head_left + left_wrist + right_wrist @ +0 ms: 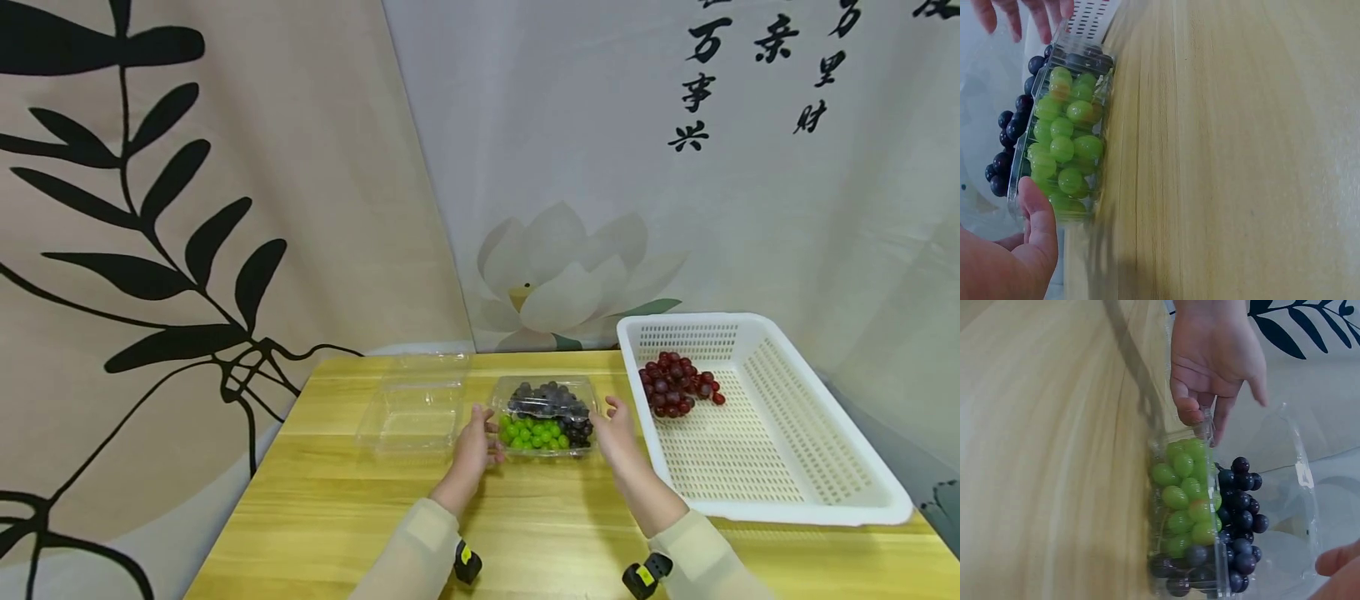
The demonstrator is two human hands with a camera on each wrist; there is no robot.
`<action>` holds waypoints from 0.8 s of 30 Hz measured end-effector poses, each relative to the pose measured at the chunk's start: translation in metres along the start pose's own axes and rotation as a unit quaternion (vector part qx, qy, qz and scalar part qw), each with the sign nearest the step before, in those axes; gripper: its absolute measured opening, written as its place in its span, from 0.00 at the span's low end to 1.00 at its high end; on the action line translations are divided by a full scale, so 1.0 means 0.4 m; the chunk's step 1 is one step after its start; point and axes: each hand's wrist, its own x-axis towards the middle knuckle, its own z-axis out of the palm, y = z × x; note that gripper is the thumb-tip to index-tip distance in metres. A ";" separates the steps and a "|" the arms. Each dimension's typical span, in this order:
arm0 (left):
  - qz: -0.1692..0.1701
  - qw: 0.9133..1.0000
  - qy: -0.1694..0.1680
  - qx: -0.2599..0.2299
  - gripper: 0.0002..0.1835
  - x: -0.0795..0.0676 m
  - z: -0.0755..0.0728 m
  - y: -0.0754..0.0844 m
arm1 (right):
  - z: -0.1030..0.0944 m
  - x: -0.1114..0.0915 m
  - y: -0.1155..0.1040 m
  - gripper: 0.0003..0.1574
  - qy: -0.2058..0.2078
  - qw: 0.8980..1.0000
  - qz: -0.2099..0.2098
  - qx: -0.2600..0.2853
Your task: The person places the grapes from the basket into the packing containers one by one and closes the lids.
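Note:
A clear plastic clamshell box [536, 454] sits on the table with green grapes [534, 433] along its front. Dark grapes [551, 400] fill the back and right, rising above the rim. Its clear lid [1304, 478] stands raised behind the fruit. At the box's left end, my left hand [472, 446] touches the rim with its fingers, the thumb apart from them in the right wrist view. My right hand [617, 435] is beside the right end, near the lid's edge, fingers extended; whether it touches the plastic is hard to see.
Left of the box lies another clear clamshell [420, 412], its lid folded back. On the right stands a white perforated basket [780, 510], holding a bunch of red grapes [672, 385] at its left side. A printed curtain [337, 208] hangs behind the wooden table [322, 517].

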 end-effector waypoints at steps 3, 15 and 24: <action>-0.005 1.000 -0.009 -0.012 0.43 -0.002 -0.003 0.003 | 0.001 0.000 0.015 0.37 0.001 1.000 0.011 0.007; -0.013 1.000 0.001 0.008 0.29 -0.022 -0.002 0.027 | 0.001 -0.010 0.093 0.33 -0.013 0.996 0.081 0.030; 0.008 0.999 -0.033 0.007 0.28 -0.009 -0.012 0.000 | -0.007 -0.011 0.126 0.23 -0.029 0.997 0.065 -0.003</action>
